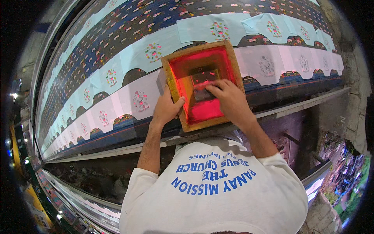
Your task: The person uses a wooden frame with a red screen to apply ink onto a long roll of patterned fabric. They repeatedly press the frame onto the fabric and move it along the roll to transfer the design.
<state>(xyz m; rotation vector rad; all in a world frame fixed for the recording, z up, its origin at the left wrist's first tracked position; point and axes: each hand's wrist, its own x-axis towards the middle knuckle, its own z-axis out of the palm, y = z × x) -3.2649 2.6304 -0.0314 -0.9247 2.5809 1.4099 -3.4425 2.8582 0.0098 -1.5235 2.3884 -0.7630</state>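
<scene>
A wooden screen-printing frame [236, 66], its inner walls smeared bright pink and red, lies over the row of pale pink cloth pieces in front of me. My left hand [167, 108] grips its left side, thumb on top of the wood. Inside the frame, my right hand [229, 96] has its fingers closed on a squeegee [202, 93] with a dark face and pink-stained edge. Pink ink [205, 111] covers the near part of the mesh. The cloth underneath is mostly hidden by the frame.
To the left lies a pink cloth piece [130, 102] with a printed figure; more pink pieces [288, 58] continue right. Beyond is a row of light blue printed pieces [134, 50] on a long dark, ink-spotted table [156, 25]. A rail [300, 106] runs along its near edge.
</scene>
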